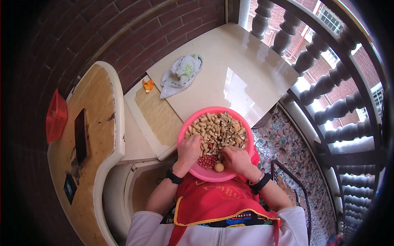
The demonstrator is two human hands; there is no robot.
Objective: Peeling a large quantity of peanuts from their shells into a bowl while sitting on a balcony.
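A pink plastic basin (183, 129) sits over my lap, against the red apron (209, 200). Unshelled peanuts (210, 124) fill its far and left part, and cracked peanut shells (235, 130) heap up at the right. Red-skinned peanut kernels (207, 162) lie together at the near side, beside a round tan object (219, 167). My left hand (189, 152) is at the basin's left, fingertips bent down on the unshelled peanuts. Over the near right part, my right hand (237, 158) has curled fingers beside the shells. Whether either hand pinches a peanut is hidden.
A glossy cream tabletop (212, 61) beyond the basin bears a crumpled grey cloth (183, 73). Orange peel (148, 85) lies left of it. A worn curved wooden surface (95, 113) holds a dark phone-like slab (81, 135) and a red plastic basket (57, 118). A balustrade (323, 49) bounds the right.
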